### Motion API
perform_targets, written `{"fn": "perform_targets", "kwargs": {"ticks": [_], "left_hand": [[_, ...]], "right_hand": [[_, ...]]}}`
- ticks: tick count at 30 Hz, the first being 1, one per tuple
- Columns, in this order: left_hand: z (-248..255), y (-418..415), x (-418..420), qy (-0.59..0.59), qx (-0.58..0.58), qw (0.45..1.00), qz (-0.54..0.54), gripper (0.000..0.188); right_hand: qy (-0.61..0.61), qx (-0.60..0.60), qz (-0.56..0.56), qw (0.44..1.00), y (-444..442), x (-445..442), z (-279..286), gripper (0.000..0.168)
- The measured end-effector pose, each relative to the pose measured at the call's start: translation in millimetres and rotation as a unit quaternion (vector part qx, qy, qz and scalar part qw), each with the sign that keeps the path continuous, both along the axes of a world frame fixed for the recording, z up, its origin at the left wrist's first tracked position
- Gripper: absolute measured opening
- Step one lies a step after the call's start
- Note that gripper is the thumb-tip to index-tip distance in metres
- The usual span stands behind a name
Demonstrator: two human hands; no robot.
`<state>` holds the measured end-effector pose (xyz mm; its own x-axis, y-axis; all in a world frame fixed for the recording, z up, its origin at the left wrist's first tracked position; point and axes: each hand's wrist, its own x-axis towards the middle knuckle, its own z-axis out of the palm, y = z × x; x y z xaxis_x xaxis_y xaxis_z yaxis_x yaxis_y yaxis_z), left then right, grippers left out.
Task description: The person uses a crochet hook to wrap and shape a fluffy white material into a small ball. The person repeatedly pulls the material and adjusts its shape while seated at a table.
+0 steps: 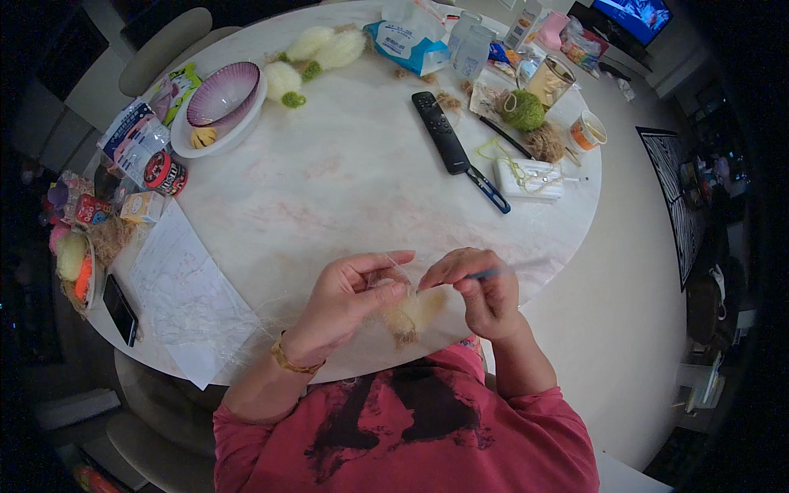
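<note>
Near the table's front edge, my right hand (pixel 493 302) grips a crochet hook (pixel 484 273) with a blue handle, its thin tip pointing left. My left hand (pixel 342 299) pinches fine pale yarn between thumb and fingers, and a strand runs up over the index finger. From between the hands hangs a small cream crocheted piece (pixel 407 317) with a brownish fuzzy end, partly hidden by the fingers. The hook's tip meets the work, but the stitch itself is too small to make out. Loose whitish yarn (pixel 197 320) lies tangled over a paper sheet (pixel 175 246) at the left.
A phone (pixel 121 310) lies by the left edge. Behind stand a white bowl (pixel 216 148) and a jar (pixel 165 174). Crocheted cream pieces (pixel 336 49) lie at the back. Rightward are a remote control (pixel 441 132), a green yarn ball (pixel 523 111) and a paper cup (pixel 587 132).
</note>
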<state>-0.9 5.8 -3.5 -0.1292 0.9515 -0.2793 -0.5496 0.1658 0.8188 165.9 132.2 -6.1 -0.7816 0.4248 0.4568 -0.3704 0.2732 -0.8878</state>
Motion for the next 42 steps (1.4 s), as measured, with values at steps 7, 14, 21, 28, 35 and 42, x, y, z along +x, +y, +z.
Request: {"fn": "perform_targets", "kwargs": {"ticks": [7, 14, 21, 28, 35, 42], "left_hand": [[-0.2, -1.0, -0.1, -0.032, 0.018, 0.999, 0.002, 0.04], [1.3, -2.8, -1.2, -0.001, 0.024, 1.0, -0.011, 0.04], [-3.0, -2.6, -1.1, -0.021, 0.016, 0.999, -0.019, 0.041], [-10.3, -0.6, -0.1, -0.184, 0.012, 0.983, -0.01, 0.042], [-11.7, 2.5, 6.8, -0.122, 0.019, 0.992, 0.032, 0.047], [-4.8, 0.7, -0.8, -0.181, -0.009, 0.983, -0.016, 0.054]], "right_hand": [[0.056, -0.117, 0.0, 0.992, -7.8, -2.5, -4.6, 0.008], [0.035, -0.098, -0.013, 0.994, -10.3, -6.3, -4.8, 0.009], [0.034, 0.059, -0.046, 0.997, -6.9, -4.6, -6.5, 0.011], [0.169, 0.064, -0.11, 0.977, -18.7, -20.1, -17.4, 0.007], [0.066, 0.509, -0.177, 0.84, -10.9, -18.2, -16.0, 0.022], [0.144, 0.144, -0.088, 0.975, -18.0, -18.6, -12.6, 0.006]]}}
